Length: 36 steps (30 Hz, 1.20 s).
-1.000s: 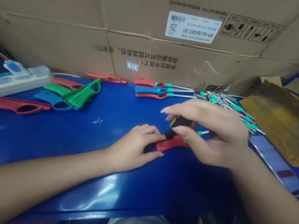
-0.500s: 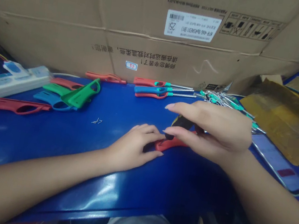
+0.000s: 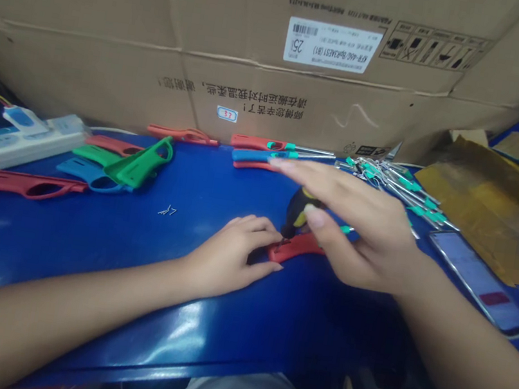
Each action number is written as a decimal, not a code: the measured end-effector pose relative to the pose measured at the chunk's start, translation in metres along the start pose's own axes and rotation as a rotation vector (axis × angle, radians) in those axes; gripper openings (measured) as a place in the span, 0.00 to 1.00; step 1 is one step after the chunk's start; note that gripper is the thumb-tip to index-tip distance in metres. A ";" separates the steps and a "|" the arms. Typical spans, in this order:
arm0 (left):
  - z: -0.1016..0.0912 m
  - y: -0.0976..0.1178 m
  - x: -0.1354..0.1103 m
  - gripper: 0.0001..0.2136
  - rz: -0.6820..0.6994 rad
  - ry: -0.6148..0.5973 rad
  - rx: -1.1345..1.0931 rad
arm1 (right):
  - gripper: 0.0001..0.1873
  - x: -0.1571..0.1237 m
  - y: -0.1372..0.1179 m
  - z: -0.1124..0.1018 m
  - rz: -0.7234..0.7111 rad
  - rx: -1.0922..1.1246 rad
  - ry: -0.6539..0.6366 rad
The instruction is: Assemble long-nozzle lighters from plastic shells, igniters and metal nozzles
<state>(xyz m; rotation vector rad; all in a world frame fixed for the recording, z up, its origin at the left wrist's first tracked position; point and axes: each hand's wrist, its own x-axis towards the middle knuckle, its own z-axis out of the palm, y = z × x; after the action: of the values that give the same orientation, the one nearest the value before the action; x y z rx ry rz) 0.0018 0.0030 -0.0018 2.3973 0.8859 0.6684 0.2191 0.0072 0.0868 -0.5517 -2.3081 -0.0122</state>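
The lighter [image 3: 303,246] lies on the table [image 3: 62,236] between the hands; the left hand [image 3: 228,258] holds its left end between thumb and forefinger; the screwdriver [image 3: 294,213] leans tip down at that end; the right hand [image 3: 370,234] has its thumb against the handle and its forefinger spread wide; I cannot tell whether its hidden fingers grip.

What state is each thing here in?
Red plastic lighter: lying down, held at one end
Black-and-yellow screwdriver: tilted over the lighter
Slim rectangular phone: screen lit
Small silver metal screws: loose, clustered
White plastic power strip: powered or not, unclear
Brown cardboard: printing upside down
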 end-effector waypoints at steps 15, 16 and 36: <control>0.000 0.003 0.000 0.13 0.007 -0.012 0.034 | 0.09 0.000 -0.002 0.000 -0.035 -0.229 0.080; 0.000 0.003 0.000 0.13 0.002 -0.011 0.028 | 0.09 -0.001 -0.002 0.001 -0.028 -0.249 0.095; 0.000 0.005 -0.001 0.18 -0.054 0.004 -0.001 | 0.05 0.002 0.020 -0.001 0.201 -0.023 0.423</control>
<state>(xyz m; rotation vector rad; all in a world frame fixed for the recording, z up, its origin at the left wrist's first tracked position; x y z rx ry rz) 0.0031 -0.0010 0.0014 2.3633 0.9482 0.6536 0.2262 0.0261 0.0858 -0.7157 -1.8375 -0.0535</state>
